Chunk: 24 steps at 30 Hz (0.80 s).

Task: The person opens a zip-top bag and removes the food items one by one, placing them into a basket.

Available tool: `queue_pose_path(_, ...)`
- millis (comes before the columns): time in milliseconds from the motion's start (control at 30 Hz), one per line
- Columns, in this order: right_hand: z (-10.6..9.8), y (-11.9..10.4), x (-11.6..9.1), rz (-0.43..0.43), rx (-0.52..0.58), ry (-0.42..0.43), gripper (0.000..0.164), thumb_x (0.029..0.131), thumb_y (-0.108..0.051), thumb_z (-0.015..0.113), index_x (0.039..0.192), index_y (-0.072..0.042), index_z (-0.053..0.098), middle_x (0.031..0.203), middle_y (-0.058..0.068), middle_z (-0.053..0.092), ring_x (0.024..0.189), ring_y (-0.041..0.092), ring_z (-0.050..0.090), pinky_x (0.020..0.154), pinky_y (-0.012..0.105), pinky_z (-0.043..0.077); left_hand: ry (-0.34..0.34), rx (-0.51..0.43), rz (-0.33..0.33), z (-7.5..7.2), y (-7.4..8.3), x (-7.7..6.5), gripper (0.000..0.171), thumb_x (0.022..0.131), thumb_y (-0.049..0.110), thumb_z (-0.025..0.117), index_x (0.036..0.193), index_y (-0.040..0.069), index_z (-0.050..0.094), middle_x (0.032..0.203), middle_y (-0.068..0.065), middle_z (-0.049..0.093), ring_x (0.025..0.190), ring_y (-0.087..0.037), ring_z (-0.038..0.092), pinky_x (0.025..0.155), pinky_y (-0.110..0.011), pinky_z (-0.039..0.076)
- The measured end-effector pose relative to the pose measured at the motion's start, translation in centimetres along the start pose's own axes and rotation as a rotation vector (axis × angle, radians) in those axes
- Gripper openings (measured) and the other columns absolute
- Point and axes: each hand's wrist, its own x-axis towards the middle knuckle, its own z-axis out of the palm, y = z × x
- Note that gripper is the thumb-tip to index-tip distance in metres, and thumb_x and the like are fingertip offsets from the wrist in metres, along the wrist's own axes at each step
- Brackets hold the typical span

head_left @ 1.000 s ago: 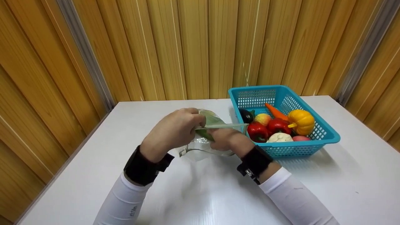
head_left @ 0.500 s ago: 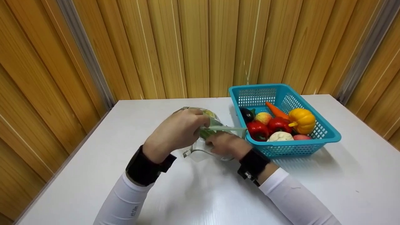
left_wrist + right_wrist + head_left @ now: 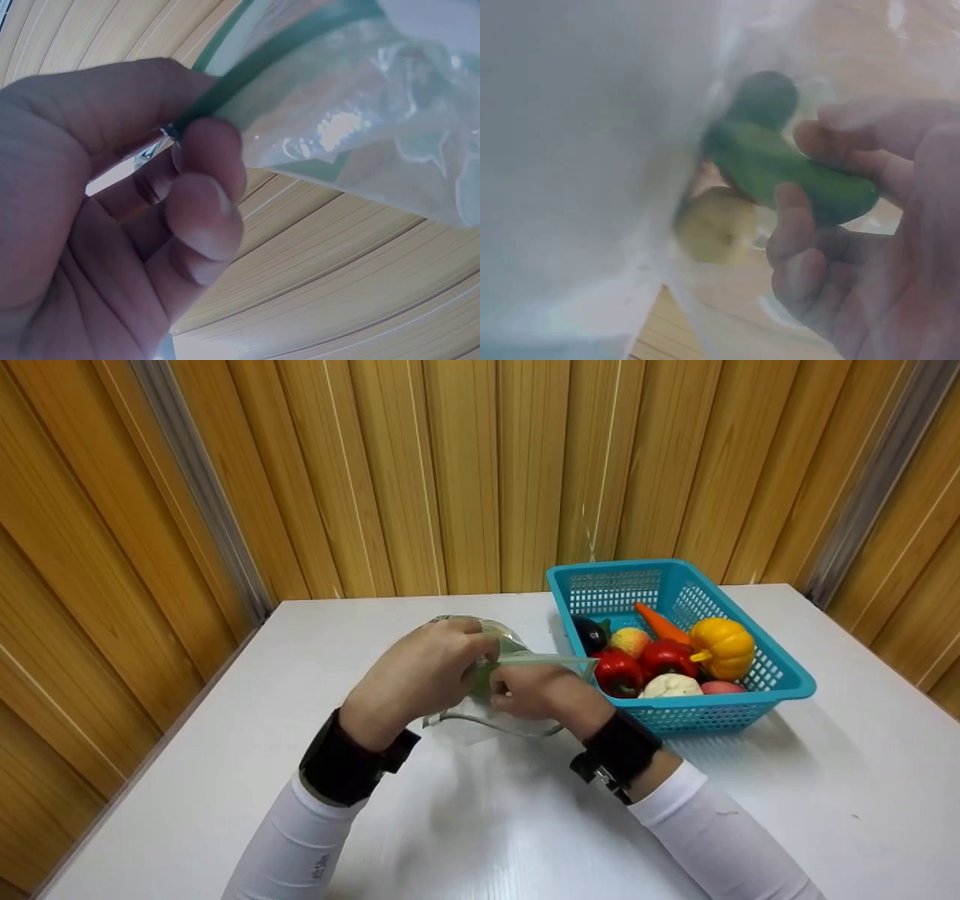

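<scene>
My left hand (image 3: 427, 667) pinches the green-edged rim of a clear zip bag (image 3: 517, 727); in the left wrist view the thumb and forefinger grip that green strip (image 3: 255, 71). Inside the bag is my right hand (image 3: 544, 690), reaching in through the opening. The right wrist view shows its fingers bent about a smooth, long green vegetable (image 3: 802, 172). Beyond that lie a dark green rounded thing (image 3: 765, 97) and a yellowish round fruit (image 3: 716, 225), seen hazily through the plastic. From the head view the bag's contents are mostly hidden by the hands.
Right of the bag, close to my right wrist, stands a blue plastic basket (image 3: 795, 690). It holds an eggplant (image 3: 590, 636), a carrot (image 3: 660, 622), red peppers (image 3: 667, 658), a yellow pumpkin (image 3: 722, 649) and a cauliflower (image 3: 671, 686). A wood-patterned wall (image 3: 465, 472) rises behind the white table (image 3: 337, 637).
My right hand has shifted slightly within the bag, and its fingers look more curled. The bag's rim and its lower edge have moved a little. My left hand keeps its pinch.
</scene>
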Motion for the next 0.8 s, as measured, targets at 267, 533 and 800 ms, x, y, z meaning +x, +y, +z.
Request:
queue_pose_path(267,-0.33,-0.17,-0.28,0.06,-0.03,-0.043,0.021,0.097,-0.024,0.057,0.085,-0.01,0.066,0.074,-0.001,0.054,0.07,0.017,0.049,0.061,0.026,0.037,0.026,-0.015,0.03,0.15,-0.08,0.03,0.029,0.076,-0.018,0.059,0.086,0.008,0.069,0.086,-0.003,0.067,0.082,-0.017,0.065,0.071,-0.029,0.054)
queue_pose_path(533,-0.26,-0.12,-0.18,0.068,-0.045,-0.016,0.04,0.092,-0.014,0.058,0.131,-0.003,0.054,0.128,0.013,0.06,0.103,0.024,0.052,0.088,0.036,0.046,0.03,-0.001,0.037,0.1,0.04,0.19,0.027,0.077,-0.016,0.058,0.085,0.008,0.069,0.083,-0.003,0.064,0.077,-0.016,0.063,0.067,-0.028,0.053)
queue_pose_path(800,-0.71,-0.78,-0.51,0.046,0.045,0.054,0.039,0.089,-0.013,0.066,0.126,-0.014,0.055,0.12,0.006,0.063,0.098,0.018,0.056,0.085,0.033,0.049,0.01,-0.002,0.011,0.17,0.01,0.24,0.03,0.077,-0.016,0.057,0.09,0.006,0.072,0.09,-0.005,0.069,0.087,-0.019,0.067,0.075,-0.032,0.056)
